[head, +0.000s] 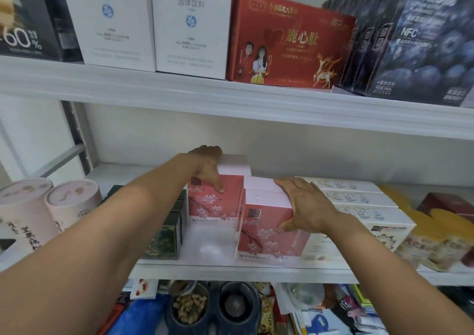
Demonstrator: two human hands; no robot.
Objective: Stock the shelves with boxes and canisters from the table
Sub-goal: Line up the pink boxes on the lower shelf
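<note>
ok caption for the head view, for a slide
Left hand grips the rear pink box, right hand rests on the front pink box, middle shelf.

The pink blossom boxes (266, 239) were smooth card with a slight sheen. The white shelf (218, 266) looked smooth and glossy, mirroring them faintly. The round pink canisters (74, 206) seemed matt paperboard.

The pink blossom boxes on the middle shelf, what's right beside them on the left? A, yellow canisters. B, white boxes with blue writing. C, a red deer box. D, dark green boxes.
D: dark green boxes stand just left of the pink blossom boxes on that shelf.
</note>
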